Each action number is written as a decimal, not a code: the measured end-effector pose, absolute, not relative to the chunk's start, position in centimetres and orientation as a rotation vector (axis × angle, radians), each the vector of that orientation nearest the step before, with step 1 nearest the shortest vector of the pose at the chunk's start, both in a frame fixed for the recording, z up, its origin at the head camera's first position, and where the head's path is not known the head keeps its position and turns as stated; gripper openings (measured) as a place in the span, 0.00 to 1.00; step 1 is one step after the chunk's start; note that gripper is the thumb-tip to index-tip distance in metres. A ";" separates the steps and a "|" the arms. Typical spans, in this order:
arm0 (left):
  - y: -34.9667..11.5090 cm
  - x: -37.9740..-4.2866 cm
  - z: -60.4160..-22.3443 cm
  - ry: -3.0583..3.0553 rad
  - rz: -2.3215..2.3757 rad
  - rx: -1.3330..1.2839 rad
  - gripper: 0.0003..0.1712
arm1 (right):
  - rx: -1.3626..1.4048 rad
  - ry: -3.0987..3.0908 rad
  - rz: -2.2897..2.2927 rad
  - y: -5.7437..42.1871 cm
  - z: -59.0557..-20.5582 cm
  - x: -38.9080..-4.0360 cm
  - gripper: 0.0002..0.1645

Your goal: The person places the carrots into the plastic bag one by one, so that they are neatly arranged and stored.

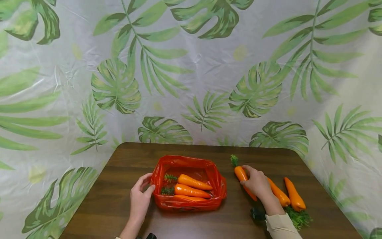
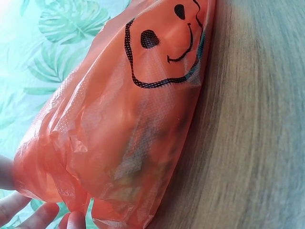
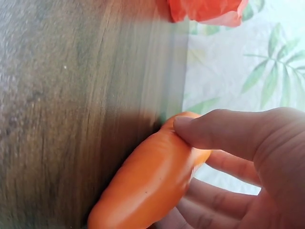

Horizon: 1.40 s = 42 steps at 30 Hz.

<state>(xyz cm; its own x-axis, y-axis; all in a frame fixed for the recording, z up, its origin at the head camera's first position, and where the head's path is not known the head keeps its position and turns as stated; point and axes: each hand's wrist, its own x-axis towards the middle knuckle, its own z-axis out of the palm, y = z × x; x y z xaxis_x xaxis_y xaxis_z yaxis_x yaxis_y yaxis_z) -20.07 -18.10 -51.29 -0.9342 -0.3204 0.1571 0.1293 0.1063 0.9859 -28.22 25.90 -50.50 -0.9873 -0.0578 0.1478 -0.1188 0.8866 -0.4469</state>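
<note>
A red plastic bag (image 1: 191,204) stands with its mouth spread wide on the table, three orange carrots (image 1: 192,191) lying inside, two with green tops showing. My left hand (image 1: 141,196) holds the bag's left rim between thumb and fingers. The left wrist view shows the bag's side (image 2: 119,119) with a black smiling-face print. To the right of the bag, my right hand (image 1: 258,182) grips another carrot (image 1: 239,172), whose leafy top points away from me. In the right wrist view, thumb and fingers lie on opposite sides of this carrot (image 3: 147,181), close to the tabletop.
Two more carrots, one (image 1: 279,192) partly behind the right hand and one (image 1: 293,196) farther right, lie on the brown wooden table (image 1: 119,209). Their green tops (image 1: 298,217) point toward me. A leaf-patterned sheet (image 1: 209,76) hangs behind the table.
</note>
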 end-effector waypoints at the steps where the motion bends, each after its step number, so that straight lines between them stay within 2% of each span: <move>1: -18.1 -20.1 -51.3 -2.060 -1.890 0.189 0.24 | 0.135 -2.926 0.707 25.9 -50.5 -28.2 0.40; 29: -17.8 -20.3 -51.5 -2.011 -1.881 0.159 0.24 | 0.173 -2.871 0.706 26.2 -49.6 -28.6 0.41; 39: -17.0 -18.7 -48.5 -2.041 -1.874 0.155 0.23 | 0.174 -2.869 0.706 26.2 -49.1 -28.6 0.42; 42: -17.1 -18.9 -48.9 -2.046 -1.877 0.159 0.23 | 0.171 -2.871 0.715 26.2 -49.0 -28.6 0.42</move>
